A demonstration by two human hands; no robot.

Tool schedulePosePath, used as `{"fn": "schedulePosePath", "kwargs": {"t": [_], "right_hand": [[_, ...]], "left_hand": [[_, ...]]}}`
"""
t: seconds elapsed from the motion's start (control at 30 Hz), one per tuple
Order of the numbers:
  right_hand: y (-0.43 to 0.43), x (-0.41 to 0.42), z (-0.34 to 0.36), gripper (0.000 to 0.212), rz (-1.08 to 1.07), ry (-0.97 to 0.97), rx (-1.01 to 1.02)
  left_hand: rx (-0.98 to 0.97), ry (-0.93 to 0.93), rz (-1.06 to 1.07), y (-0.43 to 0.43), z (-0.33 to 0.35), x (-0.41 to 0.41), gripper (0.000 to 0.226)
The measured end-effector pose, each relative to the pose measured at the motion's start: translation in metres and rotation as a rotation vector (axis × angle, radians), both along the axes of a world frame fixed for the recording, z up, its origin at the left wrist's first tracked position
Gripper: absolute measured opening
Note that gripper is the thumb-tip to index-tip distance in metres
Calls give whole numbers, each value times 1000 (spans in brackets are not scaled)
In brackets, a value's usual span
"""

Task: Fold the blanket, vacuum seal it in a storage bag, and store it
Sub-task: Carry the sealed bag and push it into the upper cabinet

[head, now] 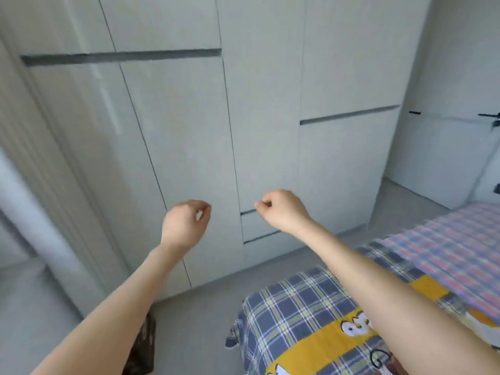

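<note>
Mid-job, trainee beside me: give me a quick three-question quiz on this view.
1. True or false: the left hand and the right hand both hold nothing.
2. Fill in: the wardrobe doors are all ____.
3. Where does the blue plaid bedding show in the head view? A) lower right B) upper left C) top centre

Key: 1 true; 2 closed; 3 A.

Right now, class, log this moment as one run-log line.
left hand: curled, empty | right hand: curled, empty | wardrobe: closed | plaid bedding: lower right
</note>
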State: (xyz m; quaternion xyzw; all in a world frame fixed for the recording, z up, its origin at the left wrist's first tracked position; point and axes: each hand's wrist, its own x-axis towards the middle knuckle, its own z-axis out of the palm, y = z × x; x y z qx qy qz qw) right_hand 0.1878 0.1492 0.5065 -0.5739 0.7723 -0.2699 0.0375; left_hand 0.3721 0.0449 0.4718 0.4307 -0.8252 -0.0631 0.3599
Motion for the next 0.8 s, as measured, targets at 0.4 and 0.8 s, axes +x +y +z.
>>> {"fn": "schedulePosePath", "kwargs": {"t": [0.4,0.8], "right_hand": [[-275,73,122,31,108,-16,-321],[-509,72,230,26,209,263,-634]], "left_hand": [[-283,23,194,-239,147,65,19],[-476,44,340,-432,261,79,17]]}}
